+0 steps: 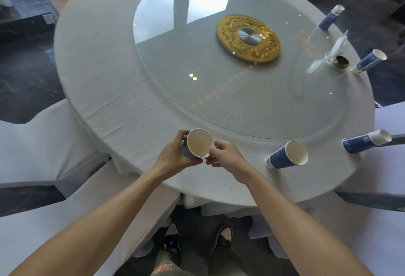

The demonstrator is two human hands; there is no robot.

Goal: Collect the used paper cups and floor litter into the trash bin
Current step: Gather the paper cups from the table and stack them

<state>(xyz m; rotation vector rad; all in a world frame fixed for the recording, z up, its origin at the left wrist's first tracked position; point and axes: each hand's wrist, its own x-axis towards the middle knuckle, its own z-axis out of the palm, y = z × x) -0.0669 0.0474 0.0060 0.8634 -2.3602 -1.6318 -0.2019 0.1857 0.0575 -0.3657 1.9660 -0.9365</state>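
Note:
A blue paper cup [199, 143] with a white inside is held over the near edge of the round table [105, 82]. My left hand [175, 155] wraps its blue body from the left. My right hand [223, 155] pinches its rim from the right. A second blue cup [287, 155] stands on the table just right of my hands. A stack of cups [366, 142] leans at the right edge. Two more blue cups [370, 60] [329, 17] stand at the far right rim. No trash bin is in view.
A glass turntable [197, 60] with a gold centre disc [247, 39] covers the middle of the table. A small clear holder with white paper [336, 47] sits far right. White-covered chairs [43, 144] [390, 120] stand close on both sides. My feet [197, 238] are on dark floor.

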